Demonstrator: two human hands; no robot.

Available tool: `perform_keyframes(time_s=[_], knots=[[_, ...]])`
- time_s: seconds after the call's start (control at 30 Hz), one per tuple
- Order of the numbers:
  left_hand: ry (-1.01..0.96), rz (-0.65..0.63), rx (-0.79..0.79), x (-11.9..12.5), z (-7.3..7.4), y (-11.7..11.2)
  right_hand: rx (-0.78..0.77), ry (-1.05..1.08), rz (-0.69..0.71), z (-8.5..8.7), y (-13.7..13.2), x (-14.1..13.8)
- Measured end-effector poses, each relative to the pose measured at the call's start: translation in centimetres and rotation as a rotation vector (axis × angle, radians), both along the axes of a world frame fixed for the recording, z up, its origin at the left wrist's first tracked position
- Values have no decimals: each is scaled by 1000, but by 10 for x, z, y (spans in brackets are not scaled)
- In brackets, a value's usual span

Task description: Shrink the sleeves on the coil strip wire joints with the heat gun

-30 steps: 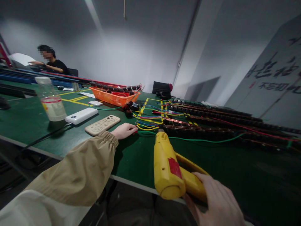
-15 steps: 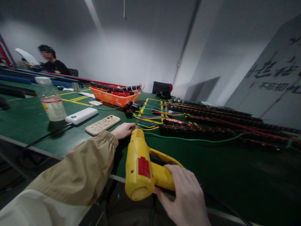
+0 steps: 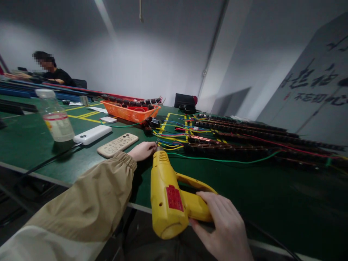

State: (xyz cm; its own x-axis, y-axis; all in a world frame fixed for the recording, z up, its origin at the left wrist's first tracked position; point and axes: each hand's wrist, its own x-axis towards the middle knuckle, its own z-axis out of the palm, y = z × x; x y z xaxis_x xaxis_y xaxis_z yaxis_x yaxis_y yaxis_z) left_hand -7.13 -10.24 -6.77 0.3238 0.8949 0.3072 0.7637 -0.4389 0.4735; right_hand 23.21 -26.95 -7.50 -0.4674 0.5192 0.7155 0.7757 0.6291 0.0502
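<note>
My right hand (image 3: 223,224) is wrapped around the handle of a yellow heat gun (image 3: 167,195) with a red label. Its metal nozzle points away from me, at the fingertips of my left hand (image 3: 143,150). The left fingers are pinched together on the end of a wire, partly hidden by the nozzle. Yellow, blue and red wires (image 3: 174,146) fan out there from long dark wire-wound bars (image 3: 217,149) lying on the green table (image 3: 206,188). A green wire (image 3: 217,160) runs to the right past the nozzle.
Left of my hand lie a beige phone (image 3: 117,145) and a white power bank (image 3: 92,135) with a black cable. A bottle (image 3: 56,117) stands beyond it. Farther back are an orange basket (image 3: 127,113) of dark parts and a black bag (image 3: 185,103). A person (image 3: 56,74) sits far left.
The heat gun's rear and my right hand have swung slightly right and down, while the nozzle stays by my left fingers. The person at the back has lowered a white sheet.
</note>
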Motion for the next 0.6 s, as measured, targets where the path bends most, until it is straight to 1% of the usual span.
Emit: perform_keyframes(time_s=[0.13, 0.3, 0.5, 0.6], knots=[[11, -16, 15, -2, -1, 2, 2, -15, -35, 0, -2, 18], [4, 7, -14, 0, 2, -1, 5, -52, -98, -6, 1, 42], [0, -14, -26, 1, 5, -4, -3, -69, -270, -13, 1, 85], [12, -4, -20, 1, 4, -4, 1, -118, -310, -13, 0, 106]])
